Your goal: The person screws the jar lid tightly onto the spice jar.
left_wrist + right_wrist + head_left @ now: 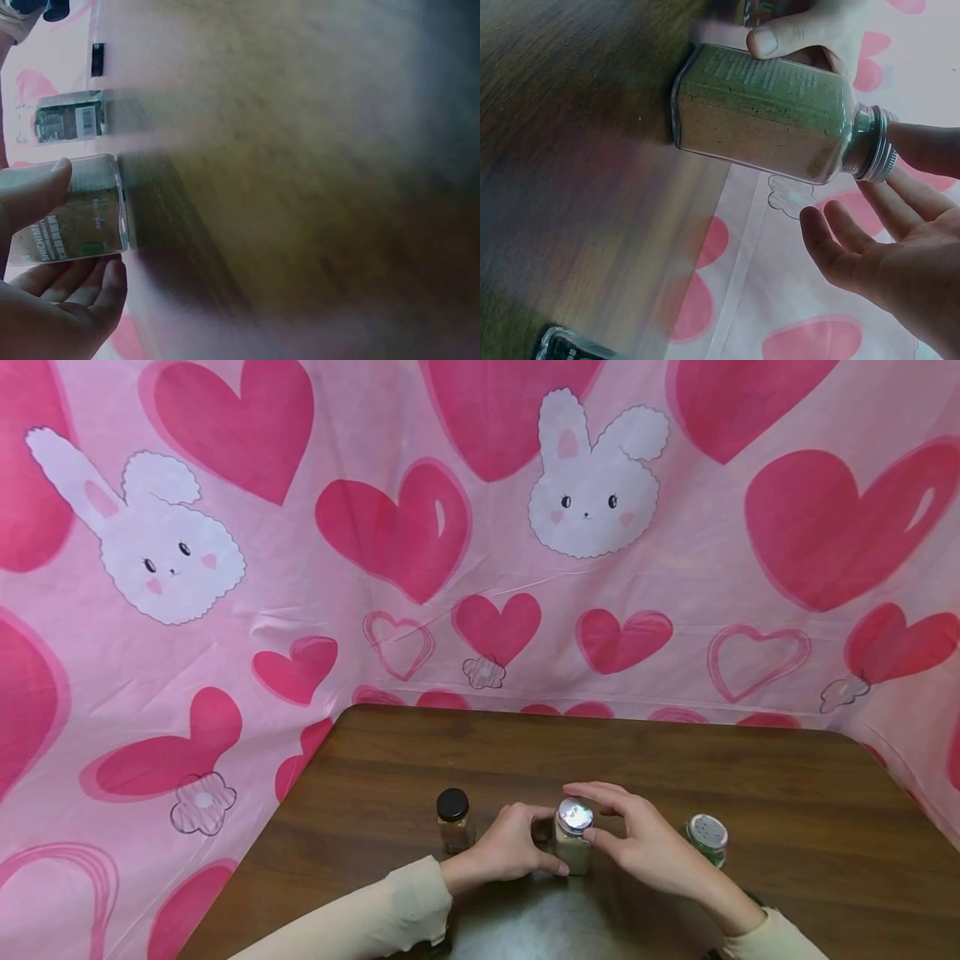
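A clear, square-sided jar of tan-green powder (573, 855) is upright, or nearly so, at the near middle of a brown wood-grained table (390, 752). The left hand (510, 846) grips its body, thumb on one face and fingers curled against another. The right hand (651, 846) pinches the jar's round, shiny silver lid (575, 817) between thumb and finger; its other fingers are held away from the body.

Just beyond the left hand, on the person's left, stands a brown-filled jar with a black cap (453, 822), near enough to limit sideways movement there. On the other side, a green-filled jar with a silver-topped lid (707, 837) sits close to the right forearm, partly hidden by it. Between the hands and the table's straight far edge runs a broad stretch of wood. The far corners are rounded, and pink heart-and-rabbit cloth (536, 581) hangs just behind that edge. The left edge slants toward the person, well apart from the black-capped jar.
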A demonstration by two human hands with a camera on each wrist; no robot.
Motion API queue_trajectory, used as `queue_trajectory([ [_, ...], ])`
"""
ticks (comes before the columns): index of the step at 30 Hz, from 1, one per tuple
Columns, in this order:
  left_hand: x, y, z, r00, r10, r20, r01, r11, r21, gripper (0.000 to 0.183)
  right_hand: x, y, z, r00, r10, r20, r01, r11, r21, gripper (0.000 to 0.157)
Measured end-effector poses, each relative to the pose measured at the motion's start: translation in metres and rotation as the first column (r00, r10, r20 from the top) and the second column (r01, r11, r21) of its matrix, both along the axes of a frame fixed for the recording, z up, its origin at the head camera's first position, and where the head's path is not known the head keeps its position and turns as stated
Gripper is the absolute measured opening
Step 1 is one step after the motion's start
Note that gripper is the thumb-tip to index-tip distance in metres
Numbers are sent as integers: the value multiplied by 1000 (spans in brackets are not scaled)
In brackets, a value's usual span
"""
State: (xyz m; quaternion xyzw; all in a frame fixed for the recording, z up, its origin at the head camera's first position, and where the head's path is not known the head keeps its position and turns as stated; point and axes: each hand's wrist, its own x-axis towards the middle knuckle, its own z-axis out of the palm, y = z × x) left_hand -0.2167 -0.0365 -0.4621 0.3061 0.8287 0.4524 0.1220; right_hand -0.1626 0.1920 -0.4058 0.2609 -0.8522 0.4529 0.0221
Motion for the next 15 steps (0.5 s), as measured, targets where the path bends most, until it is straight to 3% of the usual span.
queue_trajectory([
  [6, 0, 0, 1, 999, 16, -44, -18, 999, -47, 64, 0, 0, 0, 1000, 4, -11, -4, 1000, 4, 46],
  [15, -1, 1, -1, 999, 25, -48, -28, 998, -55, 64, 0, 0, 1, 1000, 3, -15, -3, 1000, 11, 44],
])
